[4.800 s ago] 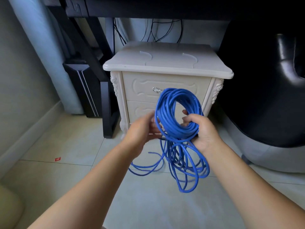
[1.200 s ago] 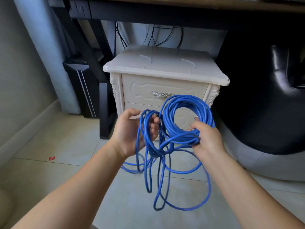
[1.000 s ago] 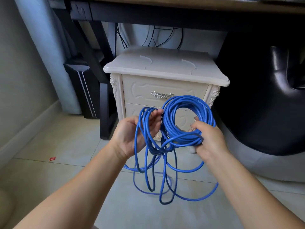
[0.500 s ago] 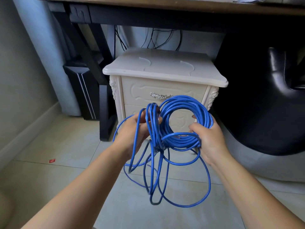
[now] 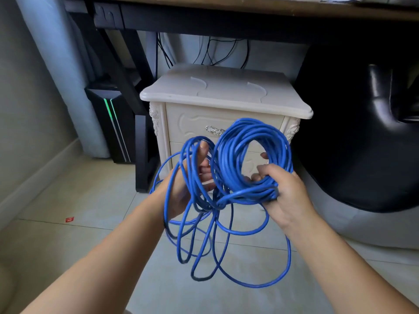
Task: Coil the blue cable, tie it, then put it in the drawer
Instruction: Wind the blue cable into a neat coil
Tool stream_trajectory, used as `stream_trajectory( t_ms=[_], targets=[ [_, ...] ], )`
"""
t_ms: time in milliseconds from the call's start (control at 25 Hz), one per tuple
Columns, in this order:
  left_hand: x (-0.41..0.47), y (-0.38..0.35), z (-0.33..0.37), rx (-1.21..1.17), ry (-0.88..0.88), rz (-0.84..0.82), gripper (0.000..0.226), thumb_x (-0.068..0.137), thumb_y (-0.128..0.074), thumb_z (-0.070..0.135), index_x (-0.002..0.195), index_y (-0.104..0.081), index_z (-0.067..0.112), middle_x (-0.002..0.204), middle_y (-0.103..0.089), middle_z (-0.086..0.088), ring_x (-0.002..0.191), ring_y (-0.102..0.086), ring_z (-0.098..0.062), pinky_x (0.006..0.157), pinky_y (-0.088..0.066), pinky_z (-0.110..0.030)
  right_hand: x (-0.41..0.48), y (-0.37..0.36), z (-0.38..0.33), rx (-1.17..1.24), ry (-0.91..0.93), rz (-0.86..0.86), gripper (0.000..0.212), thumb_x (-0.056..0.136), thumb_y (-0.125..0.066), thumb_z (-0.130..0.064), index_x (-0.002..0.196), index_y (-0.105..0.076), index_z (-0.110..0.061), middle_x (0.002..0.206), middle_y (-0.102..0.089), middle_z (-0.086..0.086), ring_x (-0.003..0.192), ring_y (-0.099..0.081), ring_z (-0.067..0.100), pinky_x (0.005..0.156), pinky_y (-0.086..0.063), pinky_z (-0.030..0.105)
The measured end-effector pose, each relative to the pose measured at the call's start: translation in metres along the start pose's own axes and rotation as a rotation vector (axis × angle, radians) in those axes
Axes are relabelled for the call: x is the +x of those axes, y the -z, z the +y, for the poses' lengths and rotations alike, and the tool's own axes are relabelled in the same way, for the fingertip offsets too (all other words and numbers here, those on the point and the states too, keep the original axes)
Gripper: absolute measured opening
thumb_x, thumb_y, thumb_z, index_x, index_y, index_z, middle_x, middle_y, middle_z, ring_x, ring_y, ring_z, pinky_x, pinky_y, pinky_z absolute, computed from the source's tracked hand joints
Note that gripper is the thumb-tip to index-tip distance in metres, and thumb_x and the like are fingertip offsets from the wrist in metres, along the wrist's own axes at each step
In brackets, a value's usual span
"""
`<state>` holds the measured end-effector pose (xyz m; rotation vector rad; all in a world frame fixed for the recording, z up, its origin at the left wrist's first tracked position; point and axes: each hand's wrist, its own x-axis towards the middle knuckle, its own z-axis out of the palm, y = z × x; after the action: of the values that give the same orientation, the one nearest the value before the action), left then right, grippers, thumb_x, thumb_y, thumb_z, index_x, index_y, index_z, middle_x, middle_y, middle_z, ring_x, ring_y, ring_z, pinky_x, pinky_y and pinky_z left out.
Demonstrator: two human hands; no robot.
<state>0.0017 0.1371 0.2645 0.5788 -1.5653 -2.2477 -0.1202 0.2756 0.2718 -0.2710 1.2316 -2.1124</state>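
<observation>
One blue cable [image 5: 254, 127] is held by left hand [image 5: 176, 193] and right hand [image 5: 286, 194]

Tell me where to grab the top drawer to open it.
Probably by the silver handle mid-front of the drawer, coming straight from the front. It lies horizontal, the only part standing out from the shut panel. The cable hides its right end.

My right hand [image 5: 286, 194] grips the coiled blue cable [image 5: 250, 132] at its bottom; my left hand [image 5: 184, 185] holds loose loops hanging toward the floor [image 5: 90, 200], before the nightstand's [image 5: 226, 92] closed drawer [image 5: 192, 124].
</observation>
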Motion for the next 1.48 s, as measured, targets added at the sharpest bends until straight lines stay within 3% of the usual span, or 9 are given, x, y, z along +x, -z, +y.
stream_trajectory(
  t_ms=[160,360,560,680,840,1080,1200,1320,1480],
  targets=[
    [-0.002,-0.002,-0.001,-0.026,0.066,-0.001,0.072,0.062,-0.049,0.07,0.083,-0.063,0.003,0.065,-0.066,-0.01,0.06,-0.068,-0.02,0.056,-0.058,-0.026,0.01,0.012,-0.005,0.184,-0.132,-0.015,0.02,0.089,-0.05,0.0,0.094,-0.061,-0.016,0.073,-0.055,0.003,0.074,-0.058,0.022,0.071,-0.059,0.036],
    [-0.004,0.0,0.003,0.069,0.065,-0.081,0.083,0.069,-0.039,0.071,0.122,-0.062,0.011,0.104,-0.075,-0.01,0.095,-0.072,-0.022,0.084,-0.059,-0.034,0.009,0.011,-0.01,-0.034,-0.156,-0.016,0.02,0.093,-0.048,-0.003,0.104,-0.057,-0.018,0.069,-0.048,0.001,0.061,-0.049,0.022,0.036,-0.047,0.026],
    [-0.002,0.003,0.002,0.076,0.04,-0.136,0.088,0.069,-0.056,0.077,0.126,-0.06,0.011,0.116,-0.072,-0.009,0.106,-0.069,-0.023,0.083,-0.058,-0.032,0.011,0.015,-0.008,-0.074,-0.218,-0.023,0.031,0.091,-0.05,-0.005,0.121,-0.058,-0.009,0.074,-0.046,0.009,0.054,-0.051,0.021,0.035,-0.045,0.023],
    [-0.007,0.003,0.002,0.091,0.017,-0.174,0.062,0.078,-0.053,0.062,0.111,-0.07,0.012,0.116,-0.071,-0.013,0.107,-0.068,-0.028,0.084,-0.058,-0.033,0.008,0.009,-0.005,-0.244,-0.103,-0.048,0.023,0.089,-0.048,0.009,0.098,-0.057,-0.009,0.059,-0.043,0.008,0.051,-0.048,0.021,0.048,-0.054,0.033],
    [-0.007,0.003,0.0,0.111,-0.01,-0.183,0.075,0.067,-0.081,0.055,0.121,-0.061,0.007,0.124,-0.067,-0.012,0.115,-0.064,-0.027,0.096,-0.053,-0.042,0.008,0.007,0.011,-0.469,0.037,-0.024,0.028,0.077,-0.056,0.007,0.096,-0.061,-0.013,0.07,-0.049,0.015,0.061,-0.052,0.027,0.079,-0.051,0.065],
    [-0.004,-0.014,-0.01,0.534,-0.085,0.178,0.019,0.083,-0.072,0.008,0.071,-0.057,0.006,0.066,-0.056,-0.009,0.063,-0.054,-0.019,0.064,-0.046,-0.036,0.006,0.01,0.03,-0.577,-0.023,-0.061,0.03,0.084,-0.059,0.003,0.101,-0.061,-0.021,0.076,-0.063,0.004,0.075,-0.065,0.026,0.084,-0.055,0.054],
    [0.008,-0.006,-0.015,0.728,-0.096,0.345,0.024,0.09,-0.054,0.01,0.066,-0.047,0.01,0.067,-0.052,-0.009,0.067,-0.051,-0.025,0.06,-0.041,-0.037,0.009,0.01,0.019,-0.65,-0.112,-0.071,0.056,0.078,-0.077,-0.023,0.128,-0.052,-0.023,0.114,-0.063,0.01,0.108,-0.062,0.025,0.103,-0.046,0.051],
    [0.013,-0.004,-0.02,1.276,-0.156,0.473,0.016,0.089,-0.051,0.018,0.074,-0.048,0.017,0.066,-0.042,0.006,0.083,-0.05,-0.023,0.063,-0.035,-0.03,-0.008,-0.006,0.01,-0.992,0.359,0.181,0.075,0.071,-0.072,-0.053,0.136,-0.043,-0.028,0.119,-0.053,-0.004,0.115,-0.051,0.012,0.101,-0.042,0.035],
    [0.007,-0.019,-0.025,1.398,-0.301,0.498,0.01,0.088,-0.049,0.024,0.079,-0.047,0.02,0.064,-0.036,0.011,0.082,-0.034,-0.018,0.075,-0.03,-0.033,-0.033,-0.036,0.037,-1.249,0.293,-0.138,0.065,0.087,-0.051,-0.06,0.142,-0.031,-0.032,0.126,-0.054,-0.007,0.115,-0.055,0.012,0.085,-0.039,0.024]
  ],
)
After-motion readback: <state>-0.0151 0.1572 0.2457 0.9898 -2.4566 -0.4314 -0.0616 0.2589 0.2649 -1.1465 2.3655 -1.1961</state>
